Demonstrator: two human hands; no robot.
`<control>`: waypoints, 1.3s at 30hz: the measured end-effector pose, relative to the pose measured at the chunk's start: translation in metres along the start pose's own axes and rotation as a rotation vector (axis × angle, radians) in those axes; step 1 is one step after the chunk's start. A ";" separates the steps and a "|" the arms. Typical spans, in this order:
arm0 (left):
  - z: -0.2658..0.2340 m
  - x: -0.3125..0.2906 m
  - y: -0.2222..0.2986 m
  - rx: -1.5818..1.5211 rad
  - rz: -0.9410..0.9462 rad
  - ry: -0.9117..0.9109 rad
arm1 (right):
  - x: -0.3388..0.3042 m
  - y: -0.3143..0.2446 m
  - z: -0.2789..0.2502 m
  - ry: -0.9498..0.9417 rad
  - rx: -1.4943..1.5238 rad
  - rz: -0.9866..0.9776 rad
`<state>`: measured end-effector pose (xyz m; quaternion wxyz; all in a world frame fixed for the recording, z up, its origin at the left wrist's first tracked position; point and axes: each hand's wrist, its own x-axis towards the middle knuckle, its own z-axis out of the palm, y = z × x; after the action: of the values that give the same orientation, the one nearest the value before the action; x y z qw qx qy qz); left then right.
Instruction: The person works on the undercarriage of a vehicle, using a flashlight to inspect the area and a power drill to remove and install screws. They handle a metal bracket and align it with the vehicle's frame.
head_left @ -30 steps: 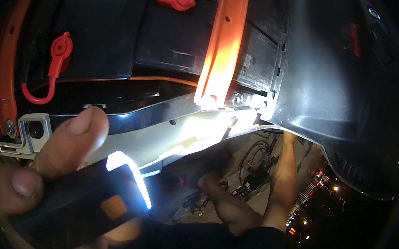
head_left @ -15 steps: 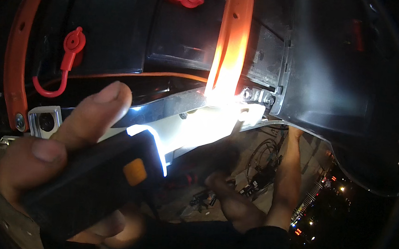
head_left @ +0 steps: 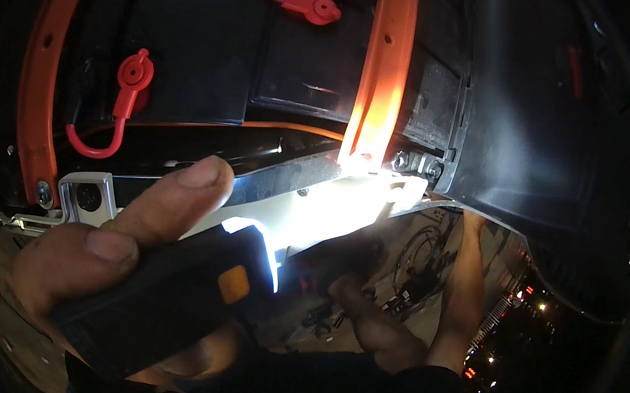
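Note:
My left hand (head_left: 69, 260) is closed round a dark handheld work light (head_left: 146, 309), its fingers reaching across the top and underneath. The light has an orange square button and a glowing edge. Its beam whitens a pale metal rail (head_left: 310, 214) and the foot of an orange metal strap (head_left: 387, 85). A bolted silver bracket (head_left: 89, 194) sits beside my left fingers. Two bare limbs run from dark clothing at the bottom; the right one (head_left: 461, 294) vanishes behind a black curved panel (head_left: 543, 176). I cannot make out my right hand's fingers.
A second orange strap (head_left: 42, 82) stands at the left. Two red rubber caps (head_left: 133, 74) on curved stems hang against a black housing (head_left: 187, 34). Dark cables (head_left: 416, 258) and small tools or parts lie on the ground below. Distant lights show at the lower right.
The whole view has shifted, so the straps, caps and rail sit further right and slightly lower. My left hand still grips the light, which has also moved right in the picture.

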<state>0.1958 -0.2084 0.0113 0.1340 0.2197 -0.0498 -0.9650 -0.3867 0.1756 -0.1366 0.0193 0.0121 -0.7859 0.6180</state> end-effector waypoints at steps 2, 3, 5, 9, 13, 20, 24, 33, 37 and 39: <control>0.000 0.001 -0.003 -0.006 0.009 -0.006 | 0.000 0.001 -0.001 0.001 -0.006 -0.005; 0.000 0.000 -0.006 -0.011 0.015 -0.009 | 0.000 0.001 -0.002 -0.003 -0.012 -0.008; 0.000 -0.002 -0.010 -0.021 0.021 -0.014 | 0.001 0.002 -0.003 -0.004 -0.018 -0.013; -0.001 -0.007 -0.005 -0.059 -0.032 -0.038 | 0.003 0.002 -0.004 -0.015 -0.047 -0.033; -0.003 -0.005 0.006 -0.202 -0.171 -0.094 | 0.003 -0.001 -0.002 -0.025 -0.080 -0.058; -0.005 0.002 0.022 -0.497 -0.504 -0.028 | -0.035 -0.018 0.005 -0.056 -0.448 -0.226; -0.007 -0.001 0.022 -0.309 -0.342 -0.017 | -0.080 -0.024 0.011 -0.149 -0.724 -0.378; -0.017 0.003 -0.006 0.800 0.493 0.104 | -0.118 -0.029 0.023 -0.218 -0.941 -0.521; -0.021 0.009 -0.022 1.140 0.757 0.161 | -0.110 -0.026 0.017 -0.190 -0.978 -0.537; -0.021 0.009 -0.027 1.253 0.858 0.183 | -0.102 -0.024 0.012 -0.174 -0.983 -0.532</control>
<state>0.1903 -0.1858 -0.0154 0.3513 0.2951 -0.6573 -0.5979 -0.2840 0.1576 -0.1203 0.1127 0.2501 -0.9499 0.1499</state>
